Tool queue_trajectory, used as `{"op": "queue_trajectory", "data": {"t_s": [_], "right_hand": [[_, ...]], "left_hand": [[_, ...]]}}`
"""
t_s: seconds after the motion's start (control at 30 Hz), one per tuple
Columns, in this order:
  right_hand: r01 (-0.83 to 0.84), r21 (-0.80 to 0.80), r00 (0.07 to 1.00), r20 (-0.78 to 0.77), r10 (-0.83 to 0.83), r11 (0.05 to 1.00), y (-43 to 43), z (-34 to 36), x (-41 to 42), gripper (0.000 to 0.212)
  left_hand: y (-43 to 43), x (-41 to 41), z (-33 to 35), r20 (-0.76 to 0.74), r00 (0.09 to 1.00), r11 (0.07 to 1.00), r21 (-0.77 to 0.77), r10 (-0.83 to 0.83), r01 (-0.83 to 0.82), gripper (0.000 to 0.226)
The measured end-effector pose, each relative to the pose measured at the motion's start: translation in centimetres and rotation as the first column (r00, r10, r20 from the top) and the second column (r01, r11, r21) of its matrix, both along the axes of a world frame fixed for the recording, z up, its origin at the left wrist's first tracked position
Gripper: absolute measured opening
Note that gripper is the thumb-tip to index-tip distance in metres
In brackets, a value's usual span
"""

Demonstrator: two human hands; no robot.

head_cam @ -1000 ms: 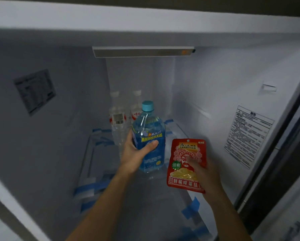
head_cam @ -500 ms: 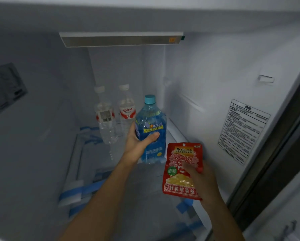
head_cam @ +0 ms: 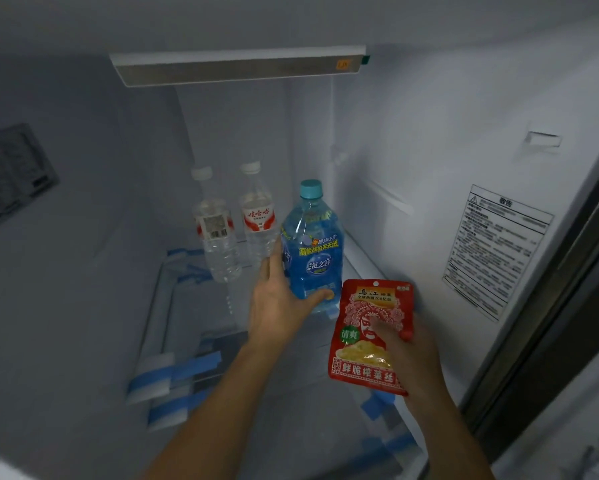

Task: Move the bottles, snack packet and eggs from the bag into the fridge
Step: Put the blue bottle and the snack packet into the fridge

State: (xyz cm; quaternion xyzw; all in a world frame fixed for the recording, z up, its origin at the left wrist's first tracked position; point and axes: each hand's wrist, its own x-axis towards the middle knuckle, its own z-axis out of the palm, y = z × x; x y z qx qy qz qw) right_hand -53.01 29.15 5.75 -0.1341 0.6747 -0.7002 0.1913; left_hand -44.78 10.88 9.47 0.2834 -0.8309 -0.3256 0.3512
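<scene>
Three bottles stand upright on the glass shelf (head_cam: 194, 323) inside the fridge (head_cam: 412, 133). Two clear water bottles with red labels, one (head_cam: 218, 244) at the left and the other (head_cam: 258, 220) just to its right, are close together near the back wall. The blue bottle (head_cam: 312, 251) with a teal cap stands beside them on the right, a little nearer the camera.

The left hand (head_cam: 277, 306) holds the blue bottle low on its body. The thumb lies across the front near the base and the fingers (head_cam: 268, 261) run up its left side, clamped on the bottle. Whether the fingertips also touch the neighbouring clear bottle cannot be told.

The right hand (head_cam: 412, 355) holds the red snack packet (head_cam: 364, 341) upright in the air above the front right of the shelf, just to the right of the blue bottle and near the fridge's right wall. Its thumb presses the front of the packet, and the fingers behind it are hidden, pinching the packet.

Several strips of blue tape (head_cam: 194, 365) lie along the shelf's front and side edges. A printed warning label (head_cam: 495, 247) is stuck on the right wall, a darker sticker (head_cam: 10, 171) on the left wall, and a long light bar (head_cam: 239, 67) runs across the top.
</scene>
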Motion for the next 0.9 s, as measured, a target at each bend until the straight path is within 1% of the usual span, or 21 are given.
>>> {"op": "queue_trajectory", "data": {"t_s": [0.17, 0.3, 0.5, 0.8, 0.9], "right_hand": [[0.006, 0.019, 1.000, -0.012, -0.006, 1.000, 0.1, 0.0, 0.1, 0.015], [0.008, 0.039, 1.000, -0.012, -0.008, 0.999, 0.0, -0.2, 0.0, 0.014], [0.005, 0.056, 1.000, -0.002, -0.005, 0.998, -0.1, -0.2, -0.2, 0.014], [0.000, 0.043, 0.998, 0.066, -0.003, 0.999, 0.4, -0.7, 0.0, 0.019], [-0.007, 0.041, 0.996, 0.090, 0.004, 0.999, 0.8, -0.7, 0.4, 0.020]], "left_hand": [[-0.9, -1.6, 0.1, -0.037, 0.999, 0.998, 0.056, -0.013, 0.015, 0.110], [-1.4, -3.7, -0.1, -0.091, 0.995, 0.992, 0.119, -0.027, 0.038, 0.092], [-2.6, -6.8, 0.0, -0.113, 0.993, 0.968, 0.240, -0.047, 0.073, 0.079], [-4.3, -9.1, 0.0, -0.097, 0.995, 0.974, 0.218, -0.036, 0.057, 0.076], [-4.2, -9.1, -0.2, -0.062, 0.998, 0.980, 0.195, -0.021, 0.032, 0.076]]}}
